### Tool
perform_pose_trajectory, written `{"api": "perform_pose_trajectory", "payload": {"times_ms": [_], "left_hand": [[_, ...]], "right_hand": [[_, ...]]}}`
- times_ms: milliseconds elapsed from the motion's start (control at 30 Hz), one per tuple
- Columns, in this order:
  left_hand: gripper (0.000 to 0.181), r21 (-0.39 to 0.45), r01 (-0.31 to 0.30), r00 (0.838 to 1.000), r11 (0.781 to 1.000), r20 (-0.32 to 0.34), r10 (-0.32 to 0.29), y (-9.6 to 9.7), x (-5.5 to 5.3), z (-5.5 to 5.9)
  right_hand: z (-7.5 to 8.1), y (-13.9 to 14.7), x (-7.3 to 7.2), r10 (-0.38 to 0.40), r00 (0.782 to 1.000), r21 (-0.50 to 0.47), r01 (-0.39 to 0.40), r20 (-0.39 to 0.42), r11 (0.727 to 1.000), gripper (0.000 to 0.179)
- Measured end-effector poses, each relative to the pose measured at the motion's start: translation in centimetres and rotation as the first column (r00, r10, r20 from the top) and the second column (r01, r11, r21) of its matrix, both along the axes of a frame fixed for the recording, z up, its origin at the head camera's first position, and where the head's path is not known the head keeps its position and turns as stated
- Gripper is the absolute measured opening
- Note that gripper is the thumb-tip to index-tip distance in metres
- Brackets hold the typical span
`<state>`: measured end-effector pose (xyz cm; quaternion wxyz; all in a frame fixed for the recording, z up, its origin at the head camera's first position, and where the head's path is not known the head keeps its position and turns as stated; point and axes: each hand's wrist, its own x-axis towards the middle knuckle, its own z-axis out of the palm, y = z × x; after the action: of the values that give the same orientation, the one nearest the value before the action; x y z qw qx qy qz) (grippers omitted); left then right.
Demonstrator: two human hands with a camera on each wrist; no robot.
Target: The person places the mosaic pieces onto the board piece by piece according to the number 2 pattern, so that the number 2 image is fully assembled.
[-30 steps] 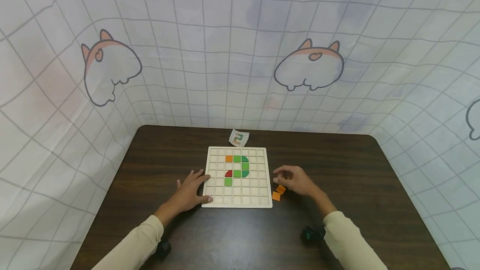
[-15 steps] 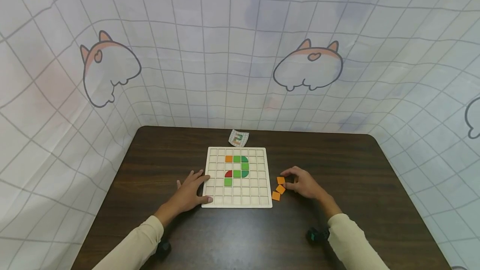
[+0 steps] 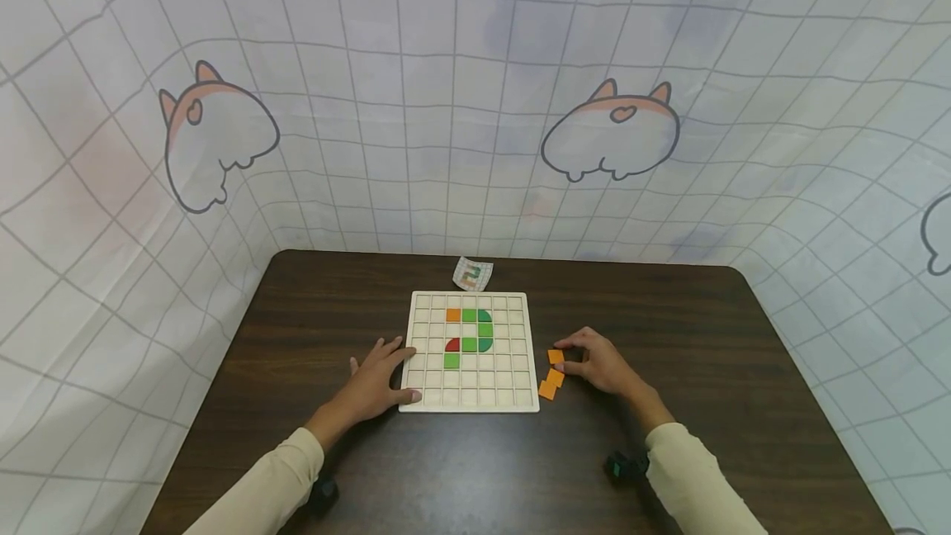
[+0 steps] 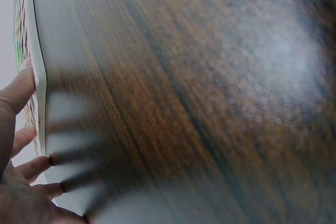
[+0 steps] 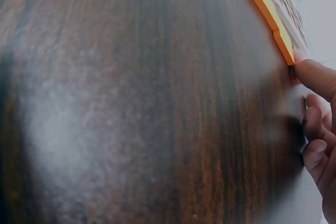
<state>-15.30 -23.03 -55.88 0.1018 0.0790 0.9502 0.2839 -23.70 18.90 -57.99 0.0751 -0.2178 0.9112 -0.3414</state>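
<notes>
A cream gridded board [image 3: 434,393] lies on the dark table, with several orange, green, teal and red tiles set in its squares. Spread over its left edge, my left hand [image 3: 373,380] rests with the thumb [image 4: 21,85] on the board. To the right of the board, my right hand [image 3: 605,366] pinches an orange square tile [image 3: 555,356] between thumb and index finger. Just below it, a second orange tile [image 3: 555,378] touches a third one [image 3: 546,390] by the board's edge. In the right wrist view two orange tiles [image 5: 265,3] show beyond the thumb [image 5: 314,77].
Behind the board lies a small paper card [image 3: 472,274] with a coloured tile pattern. A white gridded curtain [image 3: 446,106] surrounds the table [image 3: 475,469]. A dark device [image 3: 624,467] is at the right wrist.
My right hand has shifted slightly right, and an orange tile previously hidden under it now shows between its fingers. The lower orange tiles have turned and moved closer together. The left hand stays put.
</notes>
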Motion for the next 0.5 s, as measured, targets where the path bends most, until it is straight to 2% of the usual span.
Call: {"api": "perform_pose_trajectory", "payload": {"times_ms": [267, 500], "left_hand": [[0.077, -0.008, -0.002, 1.000, 1.000, 0.004, 0.002, 0.07, -0.07, -0.02], [0.077, -0.007, 0.003, 1.000, 1.000, -0.007, -0.003, 0.03, -0.13, -0.18]], "right_hand": [[0.23, -0.23, 0.24, -0.028, 1.000, 0.013, 0.028, 0.011, 1.000, 0.043], [-0.10, -0.28, 0.32, -0.004, 0.999, 0.037, 0.006, -0.051, 0.999, 0.037]]}}
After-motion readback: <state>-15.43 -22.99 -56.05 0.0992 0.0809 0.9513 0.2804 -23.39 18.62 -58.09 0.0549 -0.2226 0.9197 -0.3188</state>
